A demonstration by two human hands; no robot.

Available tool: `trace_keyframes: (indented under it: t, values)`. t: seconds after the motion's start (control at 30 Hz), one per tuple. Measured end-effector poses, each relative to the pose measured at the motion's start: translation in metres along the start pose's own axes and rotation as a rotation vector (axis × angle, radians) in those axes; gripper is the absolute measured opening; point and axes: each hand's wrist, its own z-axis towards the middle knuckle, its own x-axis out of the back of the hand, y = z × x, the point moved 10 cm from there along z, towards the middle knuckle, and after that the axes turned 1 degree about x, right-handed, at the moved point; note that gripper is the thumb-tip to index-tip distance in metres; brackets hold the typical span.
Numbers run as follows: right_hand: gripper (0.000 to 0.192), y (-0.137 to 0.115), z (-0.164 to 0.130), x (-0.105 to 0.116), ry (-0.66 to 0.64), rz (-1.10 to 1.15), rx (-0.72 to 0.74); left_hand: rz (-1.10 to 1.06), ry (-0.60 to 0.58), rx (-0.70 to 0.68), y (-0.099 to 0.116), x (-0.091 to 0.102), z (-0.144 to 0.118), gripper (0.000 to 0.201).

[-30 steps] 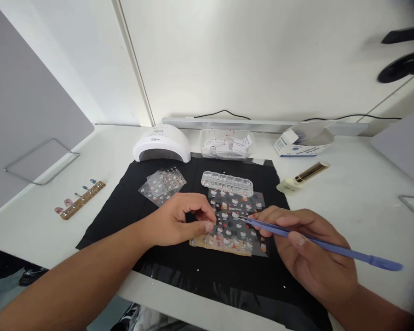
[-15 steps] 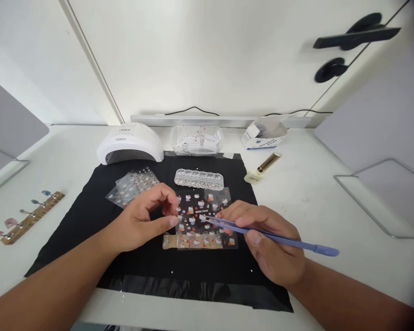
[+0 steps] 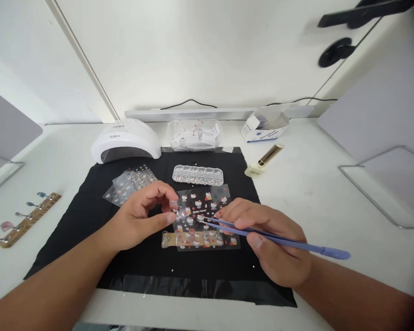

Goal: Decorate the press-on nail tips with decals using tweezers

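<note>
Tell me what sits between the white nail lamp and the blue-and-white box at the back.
In the head view, a clear tub of small packets sits between the nail lamp and the box.

White desk (image 3: 331, 193) carries a black mat (image 3: 89, 220), a white nail lamp (image 3: 126, 140), a clear box (image 3: 195, 134), an open carton (image 3: 265, 128), a gold-capped tube (image 3: 265, 162) and a wooden nail-tip strip (image 3: 27, 221).

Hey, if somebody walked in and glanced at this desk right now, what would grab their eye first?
Probably the two hands at the middle of the black mat: the right hand holds long blue tweezers with the tips over a clear sticker sheet, and the left hand pinches the sheet's left edge. Next, the white nail lamp behind the mat at left.
</note>
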Motion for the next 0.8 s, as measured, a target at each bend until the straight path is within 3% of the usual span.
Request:
trace_keyframes:
  t: [0.27,0.53,0.8]
  values:
    - [0.024,-0.002,0.004,-0.006,-0.060,0.046,0.038,-0.077,0.047,0.032,-0.002,-0.005,-0.001,0.014]
    - [0.017,0.010,0.013,0.011,0.118,0.170,-0.026,-0.116,0.080,0.013,-0.003,0.001,-0.002,0.026]
    - [0.009,0.020,0.020,0.042,0.303,0.162,-0.051,-0.062,0.043,0.024,-0.002,0.006,0.004,0.019]
